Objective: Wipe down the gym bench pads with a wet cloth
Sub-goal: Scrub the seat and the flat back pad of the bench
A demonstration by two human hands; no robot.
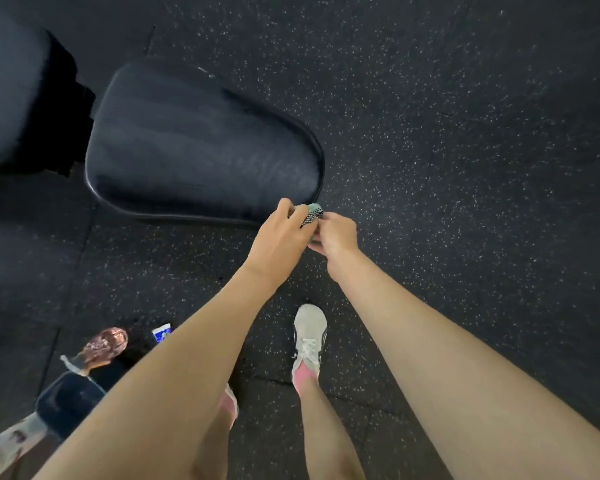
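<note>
Cloth (311,214) (bunched) beside bench pad (194,143)

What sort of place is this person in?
Probably a gym: a black padded bench seat, a second pad beside it, and speckled rubber floor tiles. The left hand and right hand grip a cloth.

This is a gym. Black rubber flooring (465,98) flecked with pale specks fills the view, laid in large tiles whose seams show at 2 o'clock and at 8 o'clock. At 10 o'clock there is a weight bench: a tapered seat pad (194,143) in dark, shiny upholstery with a piped edge. Further out toward 9 o'clock is a second pad (11,91) in the same covering, with a dark gap between the two. At 6 o'clock a pale lace-up trainer (309,337) over a pink sock stands on the rubber, footwear that fits a workout room.
</note>
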